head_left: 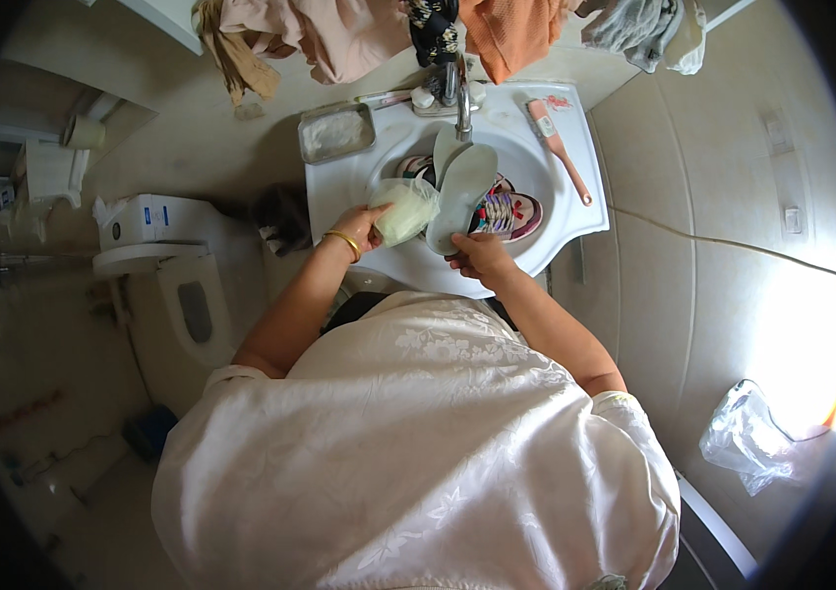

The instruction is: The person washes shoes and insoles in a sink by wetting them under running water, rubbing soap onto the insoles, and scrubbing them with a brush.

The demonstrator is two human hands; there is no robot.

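Over the white washbasin (339,185), near its front edge, the left hand (367,228) has its fingers clamped on the side of a rounded, pale yellow-green bundle (404,213) with a thin, see-through outer layer. A gold-coloured bangle (344,243) circles that wrist. The right hand (484,258), at the middle of the front edge, has its fingers clamped on the near end of a grey-green insole (465,189), whose far end points toward the tap (464,116) at the back edge. A second insole (447,146) shows partly behind it. The bundle is just beside the held insole, on its left; whether they touch, I cannot tell. In the bowl, to the right of the insole, lies a shoe (516,213) with multicoloured laces; part of another shoe (416,167) shows beyond the bundle, toward the back. A pink-handled brush (561,152) lies along the basin's right edge, its head toward the back right corner, and a rectangular metal tray (337,134) sits at the back left corner
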